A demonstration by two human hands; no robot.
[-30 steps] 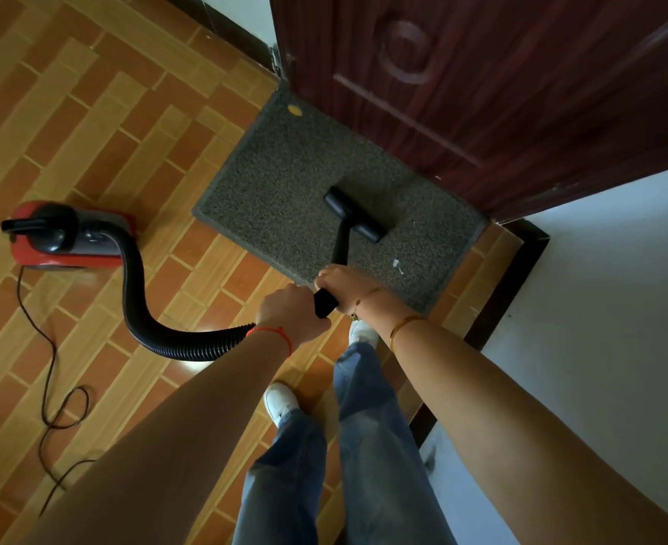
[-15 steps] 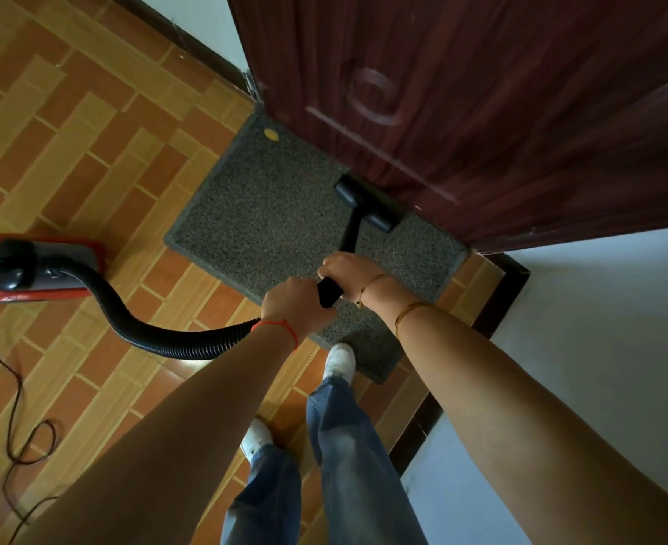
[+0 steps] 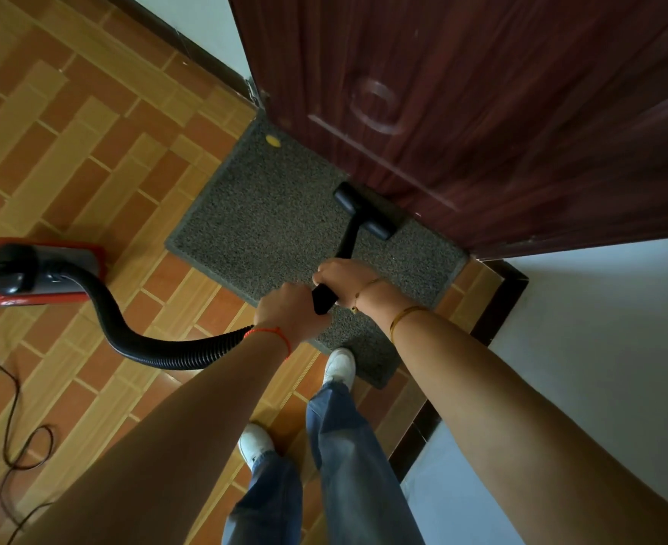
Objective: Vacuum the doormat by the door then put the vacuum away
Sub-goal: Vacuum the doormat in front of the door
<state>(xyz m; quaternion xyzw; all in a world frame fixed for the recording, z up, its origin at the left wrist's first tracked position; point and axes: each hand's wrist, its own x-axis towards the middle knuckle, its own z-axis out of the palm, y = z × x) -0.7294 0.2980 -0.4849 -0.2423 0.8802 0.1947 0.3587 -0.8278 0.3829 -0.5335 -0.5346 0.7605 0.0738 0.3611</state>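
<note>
- The fingers of the right hand [image 3: 346, 275] are curled round the black wand [image 3: 347, 241], higher up the shaft. The fingers of the left hand [image 3: 285, 308] wrap its lower grip end, just behind the right hand.
- The nozzle [image 3: 366, 210] sits flat on the doormat [image 3: 269, 214], at the mat's far edge, right beside the foot of the door [image 3: 462, 112].
- A good pass, I judge, means keeping the nozzle flat and drawing it in straight overlapping strips toward the near edge. The yellow speck [image 3: 272, 141] at the far left corner looks still to be picked up.
- Room is tight ahead: the door blocks any further push, and the wall [image 3: 600, 328] hems the right edge.
- Open floor [image 3: 88, 151] lies to the left, where the hose [image 3: 159, 348], red vacuum body [image 3: 37, 269] and cord [image 3: 13, 407] trail. One shoe [image 3: 338, 365] stands on the mat's near corner.
</note>
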